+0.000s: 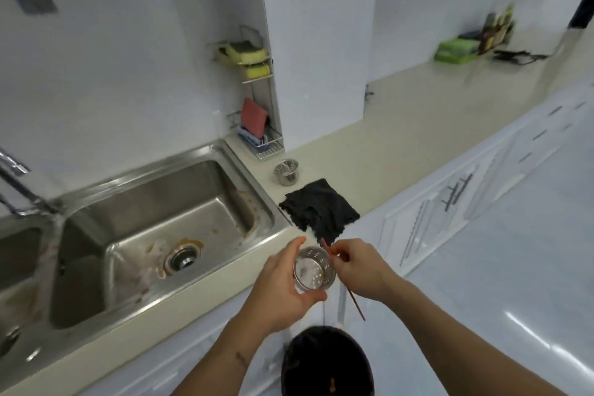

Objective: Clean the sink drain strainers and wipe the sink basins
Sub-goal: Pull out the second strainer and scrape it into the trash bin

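Here left hand (283,286) holds strainer (313,270); no legible writing.

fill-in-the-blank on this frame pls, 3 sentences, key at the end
1. The left hand holds a metal strainer above a dark ____ on the floor.
2. The right hand holds a thin red ____ against the strainer's rim.
3. A second strainer stands on the counter just behind a folded black ____.

Missing words: bin; stick; cloth
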The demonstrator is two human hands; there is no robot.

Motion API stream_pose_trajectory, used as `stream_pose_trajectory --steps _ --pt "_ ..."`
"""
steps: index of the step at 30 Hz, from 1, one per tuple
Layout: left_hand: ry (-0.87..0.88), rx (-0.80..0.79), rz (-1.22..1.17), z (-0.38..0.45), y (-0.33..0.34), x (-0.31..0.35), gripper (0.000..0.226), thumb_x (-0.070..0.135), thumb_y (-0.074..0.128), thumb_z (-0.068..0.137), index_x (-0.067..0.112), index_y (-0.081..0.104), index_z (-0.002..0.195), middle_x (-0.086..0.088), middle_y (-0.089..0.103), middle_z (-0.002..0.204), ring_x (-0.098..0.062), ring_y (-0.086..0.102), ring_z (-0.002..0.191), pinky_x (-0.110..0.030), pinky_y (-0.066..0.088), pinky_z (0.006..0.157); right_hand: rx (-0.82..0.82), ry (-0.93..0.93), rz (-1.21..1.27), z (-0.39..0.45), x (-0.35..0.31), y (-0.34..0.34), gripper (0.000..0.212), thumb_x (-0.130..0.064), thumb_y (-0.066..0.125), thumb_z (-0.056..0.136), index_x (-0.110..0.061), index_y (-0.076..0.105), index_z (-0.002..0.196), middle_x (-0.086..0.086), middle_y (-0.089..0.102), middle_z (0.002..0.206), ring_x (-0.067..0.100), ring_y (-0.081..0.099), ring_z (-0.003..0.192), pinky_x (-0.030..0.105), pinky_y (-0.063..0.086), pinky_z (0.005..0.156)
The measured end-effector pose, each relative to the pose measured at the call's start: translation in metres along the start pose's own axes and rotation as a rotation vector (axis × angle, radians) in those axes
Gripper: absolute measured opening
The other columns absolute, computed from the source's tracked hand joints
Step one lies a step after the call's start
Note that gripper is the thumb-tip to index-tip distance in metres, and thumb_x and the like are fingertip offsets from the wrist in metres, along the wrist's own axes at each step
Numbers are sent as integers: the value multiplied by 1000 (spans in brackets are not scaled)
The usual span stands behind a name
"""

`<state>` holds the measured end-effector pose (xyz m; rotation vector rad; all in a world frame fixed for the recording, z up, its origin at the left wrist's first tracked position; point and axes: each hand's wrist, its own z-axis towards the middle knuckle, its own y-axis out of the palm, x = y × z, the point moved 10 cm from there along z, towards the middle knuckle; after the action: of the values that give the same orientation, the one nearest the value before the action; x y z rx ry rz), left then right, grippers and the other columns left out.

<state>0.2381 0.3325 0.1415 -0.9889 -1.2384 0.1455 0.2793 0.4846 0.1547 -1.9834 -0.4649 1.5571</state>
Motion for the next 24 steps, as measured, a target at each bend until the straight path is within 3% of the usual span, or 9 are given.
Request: stream_pose_trajectory --steps 2,6,11,14,16,19,24 --pt "33 11 32 5 -16 12 98 57 80 61 49 28 143 19 43 138 -6 44 126 -33 43 107 -14 -34 -8 6 -20 -9 22 -21 53 92 -16 68 76 -7 61 60 7 53 55 20 44 53" --pt "101 89 46 26 -49 38 70 51 78 62 53 39 120 24 51 116 -6 54 109 -27 50 89 -23 -87 -7 26 -53 -32 30 -18 53 92 -24 61 63 -9 56 51 4 49 48 19 42 49" --pt "108 176 50 70 -67 55 67 62 74 61 49 44 119 27 50 115 -2 56 104 -30 55 88 -28 -114 10 70 -66 -56 18 -17 52 84 -14 69 80 -3 65 64 10 56 58 23 45 53" --pt "99 198 97 107 -68 62 83 70 66 61 42 39 134 26 39 120 -1 52 109 -22 49 94 -18 -149 18 105 -64 -77 19 -20 54 88 -17 72 88 -5 71 73 11 64 68 20 49 59" --pt "74 198 99 136 -64 64 95 70 66 64 34 34 145 23 33 127 -4 50 116 -24 48 100 -10 -167 20 132 -60 -94 17 -22 56 91 -20 72 88 -10 66 63 2 60 60 10 43 53" --pt "22 213 121 184 -56 69 94 60 73 71 27 32 149 15 31 134 -11 51 121 -32 47 105 4 -165 49 175 -48 -122 15 -22 58 92 -19 73 95 -12 56 50 -4 52 44 9 40 47" --pt "-102 230 231 256 -40 69 86 53 71 77 25 30 147 8 32 133 -20 46 123 -37 43 104 -32 -111 43 248 -14 -147 18 -16 54 97 -16 70 106 -8 58 58 2 50 43 10 39 44"
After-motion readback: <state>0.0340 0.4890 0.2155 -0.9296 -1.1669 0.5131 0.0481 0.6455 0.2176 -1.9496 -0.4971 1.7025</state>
